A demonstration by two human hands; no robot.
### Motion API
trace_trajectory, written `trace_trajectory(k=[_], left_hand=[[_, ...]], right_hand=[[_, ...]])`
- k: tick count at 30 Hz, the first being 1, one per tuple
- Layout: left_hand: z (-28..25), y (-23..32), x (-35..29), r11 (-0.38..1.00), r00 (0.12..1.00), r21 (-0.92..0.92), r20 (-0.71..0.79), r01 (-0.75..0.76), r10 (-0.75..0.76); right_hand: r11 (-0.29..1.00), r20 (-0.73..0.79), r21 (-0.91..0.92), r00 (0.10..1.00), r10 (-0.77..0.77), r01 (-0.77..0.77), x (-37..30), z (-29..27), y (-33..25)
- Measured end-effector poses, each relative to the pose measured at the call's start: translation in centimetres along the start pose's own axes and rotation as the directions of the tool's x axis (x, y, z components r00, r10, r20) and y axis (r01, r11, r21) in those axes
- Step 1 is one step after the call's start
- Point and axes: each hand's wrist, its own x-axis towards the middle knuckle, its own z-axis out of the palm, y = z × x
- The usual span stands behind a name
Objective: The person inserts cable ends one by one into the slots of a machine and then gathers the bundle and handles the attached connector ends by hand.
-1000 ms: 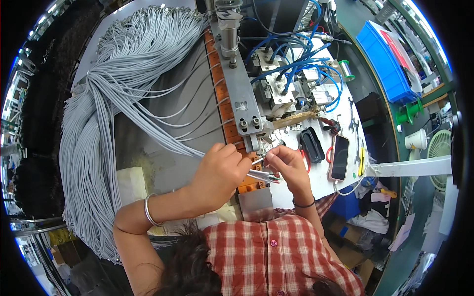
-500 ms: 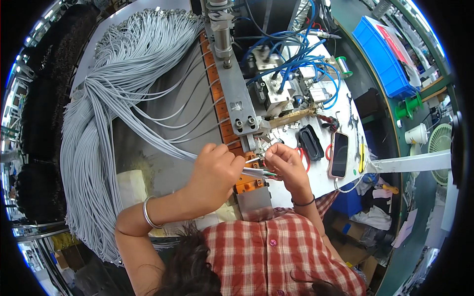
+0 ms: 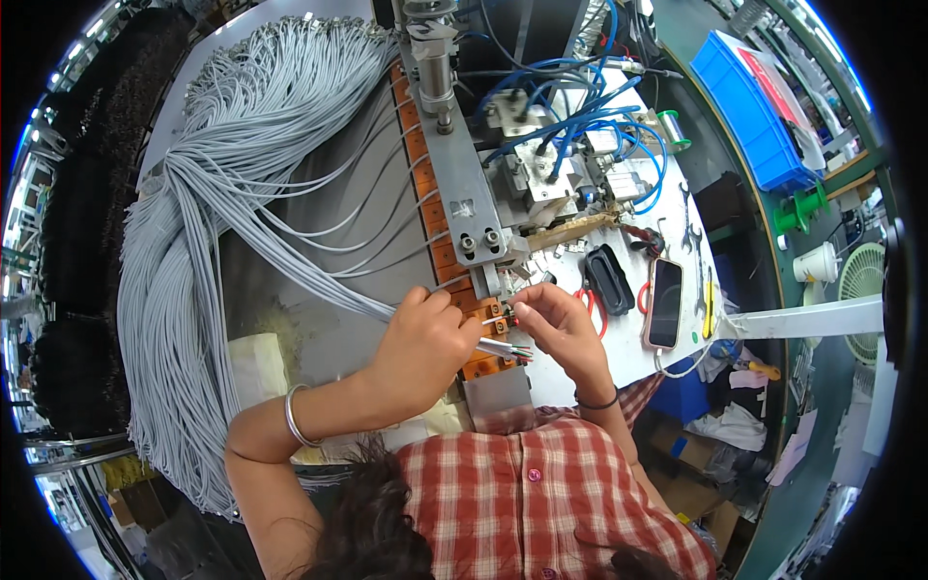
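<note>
My left hand (image 3: pixel 430 338) is closed around a small bundle of grey cables (image 3: pixel 358 302), just in front of the orange fixture strip (image 3: pixel 447 261). The bundle's stripped ends (image 3: pixel 507 349), with thin coloured wires, stick out to the right of that fist. One separate cable end (image 3: pixel 494 320) lies over an orange block of the strip. My right hand (image 3: pixel 559 327) pinches the small wires at its tip; the fingers partly hide them. Several single cables run from the large grey cable bundle (image 3: pixel 261 135) to the strip.
Above the strip stands a metal press (image 3: pixel 454 174) with blue air hoses (image 3: pixel 580 121). On the white table (image 3: pixel 556 382) lie red-handled scissors (image 3: pixel 599 314), a black case (image 3: pixel 609 278), a phone (image 3: pixel 663 304) and wrenches (image 3: pixel 692 237). A blue crate (image 3: pixel 744 116) sits at the far right.
My right hand has shifted slightly left, toward the strip, with its fingers at the single cable's tip. The bundled ends in my left hand have dropped slightly nearer to me.
</note>
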Motion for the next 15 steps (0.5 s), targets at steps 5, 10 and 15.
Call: trace_trajectory(k=[5, 10, 15], left_hand=[[0.0, -0.1, 0.0, 1.0, 1.0, -0.015, 0.011, -0.009, 0.009], [0.3, -0.2, -0.1, 0.997, 1.0, -0.08, -0.014, 0.005, -0.006], [0.4, -0.3, -0.1, 0.993, 1.0, -0.115, -0.027, 0.002, -0.005]], right_hand=[[0.997, 0.037, -0.071, 0.999, -0.013, 0.016, 1.0, -0.6, 1.9], [0.976, -0.04, -0.17, 0.989, -0.145, 0.136, 0.2, -0.4, 1.8], [0.996, 0.005, -0.089, 1.0, -0.011, 0.011, 0.1, -0.7, 1.4]])
